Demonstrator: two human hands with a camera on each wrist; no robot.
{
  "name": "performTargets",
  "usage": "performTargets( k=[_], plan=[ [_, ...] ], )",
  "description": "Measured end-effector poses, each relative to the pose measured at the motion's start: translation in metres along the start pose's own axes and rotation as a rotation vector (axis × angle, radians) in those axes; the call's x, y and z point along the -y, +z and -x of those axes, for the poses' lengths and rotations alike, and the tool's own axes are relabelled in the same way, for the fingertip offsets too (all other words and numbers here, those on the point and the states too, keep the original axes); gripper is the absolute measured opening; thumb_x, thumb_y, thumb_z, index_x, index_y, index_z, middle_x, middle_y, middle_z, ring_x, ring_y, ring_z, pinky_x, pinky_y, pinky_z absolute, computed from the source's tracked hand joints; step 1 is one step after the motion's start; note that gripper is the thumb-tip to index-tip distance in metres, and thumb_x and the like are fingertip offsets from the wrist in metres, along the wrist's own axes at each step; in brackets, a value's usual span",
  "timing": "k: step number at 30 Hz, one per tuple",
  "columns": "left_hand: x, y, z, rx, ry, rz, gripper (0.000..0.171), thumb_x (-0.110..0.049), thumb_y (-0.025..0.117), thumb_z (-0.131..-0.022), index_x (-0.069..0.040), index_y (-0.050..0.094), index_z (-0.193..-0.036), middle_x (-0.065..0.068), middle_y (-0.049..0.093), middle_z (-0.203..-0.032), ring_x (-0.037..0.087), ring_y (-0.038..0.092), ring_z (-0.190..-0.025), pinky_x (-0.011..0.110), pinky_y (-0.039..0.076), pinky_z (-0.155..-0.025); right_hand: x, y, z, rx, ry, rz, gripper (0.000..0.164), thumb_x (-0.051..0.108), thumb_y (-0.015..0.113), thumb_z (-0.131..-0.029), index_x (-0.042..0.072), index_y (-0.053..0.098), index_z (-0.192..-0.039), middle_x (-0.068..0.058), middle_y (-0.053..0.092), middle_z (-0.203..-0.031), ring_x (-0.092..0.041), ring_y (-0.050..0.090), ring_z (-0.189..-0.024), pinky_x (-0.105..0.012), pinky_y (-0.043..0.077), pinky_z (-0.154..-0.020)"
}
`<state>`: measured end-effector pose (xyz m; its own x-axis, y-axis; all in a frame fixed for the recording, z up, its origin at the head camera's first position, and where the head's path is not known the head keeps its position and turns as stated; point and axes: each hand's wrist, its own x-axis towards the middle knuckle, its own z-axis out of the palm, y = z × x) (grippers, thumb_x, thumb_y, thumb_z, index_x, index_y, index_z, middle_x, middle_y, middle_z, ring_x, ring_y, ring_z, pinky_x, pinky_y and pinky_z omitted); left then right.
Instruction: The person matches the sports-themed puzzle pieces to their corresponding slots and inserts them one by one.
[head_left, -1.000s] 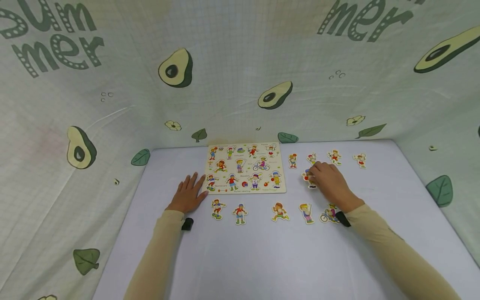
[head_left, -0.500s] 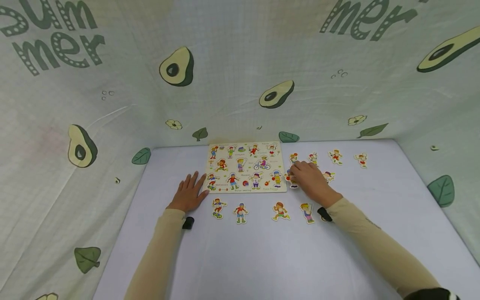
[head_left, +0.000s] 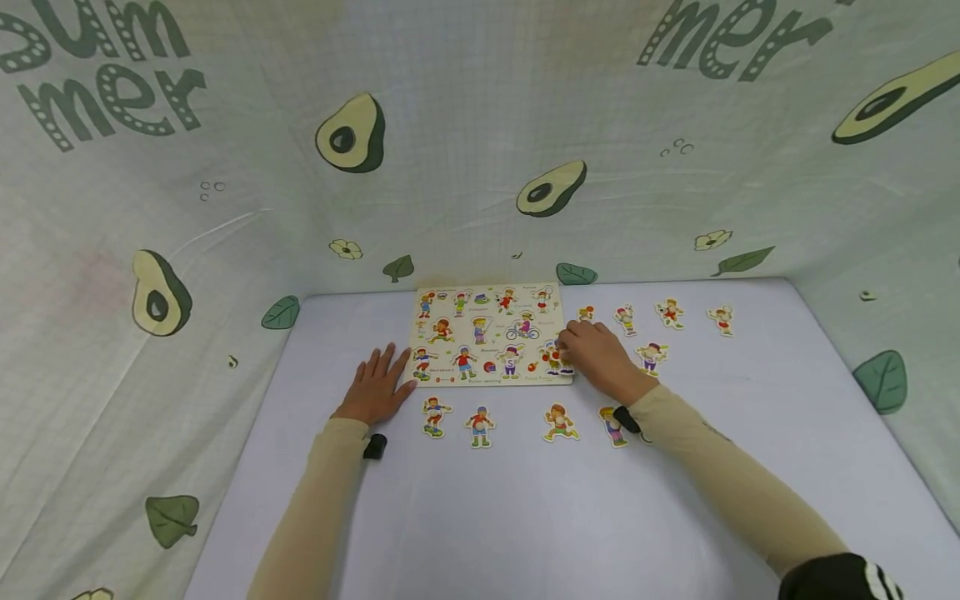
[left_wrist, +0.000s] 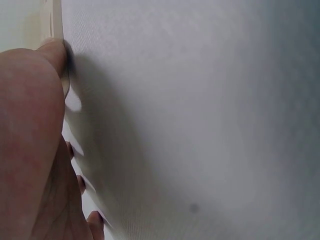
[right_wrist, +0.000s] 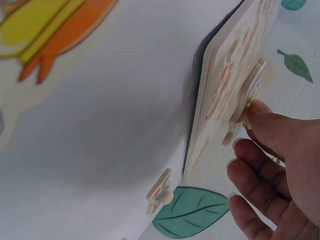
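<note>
While grey-green letters spelled "mer" twice on the avocado-printed cloth [head_left: 450, 117], with a cropped "Sum" above the left one, the writing on the puzzle board [head_left: 491, 312] was far smaller: a capital "S" stood on one printed figure's shirt, and most captions were too tiny to read with certainty.

The right hand [head_left: 600, 358] pinched a figure piece [right_wrist: 244, 95] between thumb and fingertips, its other fingers loosely bent. The piece lay just beyond the tip of the thumb, over the board's lower right part; whether it touched the board could not be told.

The left hand [head_left: 375, 387] gripped nothing; its fingers were spread flat on the white table [head_left: 465, 525], and its thumb touched the edge of the board near the lower left corner.

Below the board lay a skateboarder piece [head_left: 433, 417], a roller-skater piece [head_left: 480, 427] and a runner piece [head_left: 560, 423]. Beside the right wrist, a purple-capped piece [head_left: 652, 358] rested on the table.
</note>
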<state>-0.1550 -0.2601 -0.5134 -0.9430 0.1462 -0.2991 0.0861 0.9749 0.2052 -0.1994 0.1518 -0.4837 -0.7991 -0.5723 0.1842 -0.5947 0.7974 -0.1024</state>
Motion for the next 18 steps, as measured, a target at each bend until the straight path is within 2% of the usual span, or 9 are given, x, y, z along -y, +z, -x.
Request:
performTargets(
  k=[9,18],
  plan=[
    [0.002,0.002,-0.001,-0.001,-0.003,-0.003,0.074,-0.044,0.047,-0.112,-0.012,0.016,-0.171,0.021,0.003,-0.177,0.047,0.0,-0.162,0.062,0.003,-0.13,0.002,0.009,-0.013,0.068,0.026,-0.023,0.017,0.016,0.08,-0.096,0.005,0.072,-0.105,-0.008,0.068,-0.104,-0.028,0.066,-0.102,-0.047,0.053,-0.096],
    [0.003,0.003,-0.002,0.002,-0.006,-0.01,0.074,-0.044,0.047,-0.112,-0.013,0.016,-0.171,0.02,0.003,-0.177,0.047,0.0,-0.162,0.062,0.003,-0.13,0.005,0.013,-0.019,0.098,0.035,-0.021,0.016,0.015,0.08,-0.096,0.004,0.072,-0.104,-0.008,0.07,-0.102,-0.028,0.067,-0.096,-0.045,0.053,-0.087]
  ],
)
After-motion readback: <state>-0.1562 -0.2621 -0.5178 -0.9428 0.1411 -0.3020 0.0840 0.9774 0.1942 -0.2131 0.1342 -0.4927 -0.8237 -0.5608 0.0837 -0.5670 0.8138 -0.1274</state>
